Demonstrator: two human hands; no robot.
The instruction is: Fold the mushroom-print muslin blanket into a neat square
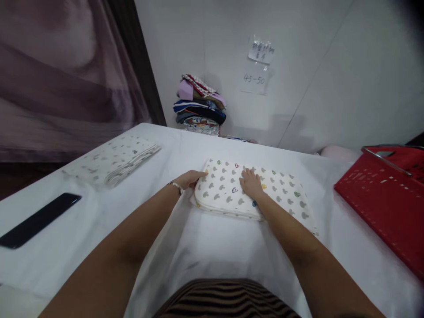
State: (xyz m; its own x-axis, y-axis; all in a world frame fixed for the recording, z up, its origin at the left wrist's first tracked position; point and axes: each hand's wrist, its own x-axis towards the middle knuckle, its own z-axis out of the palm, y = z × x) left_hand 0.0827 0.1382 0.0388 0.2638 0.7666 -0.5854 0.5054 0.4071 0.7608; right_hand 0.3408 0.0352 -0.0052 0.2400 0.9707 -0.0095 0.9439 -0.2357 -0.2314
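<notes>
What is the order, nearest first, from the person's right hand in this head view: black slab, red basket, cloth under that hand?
1. Cloth: nearest; the right hand lies on it.
2. Red basket: off to the right.
3. Black slab: farthest, near the far left of the view.

On my screen, the mushroom cloth [221, 183] hides some fingers of the left hand [188, 179]. The red basket [380, 198] runs off the right edge. I can't read the fuzzy top note [261, 53]. The table [179, 152] hides the bottom of the clothes pile [200, 106].
</notes>
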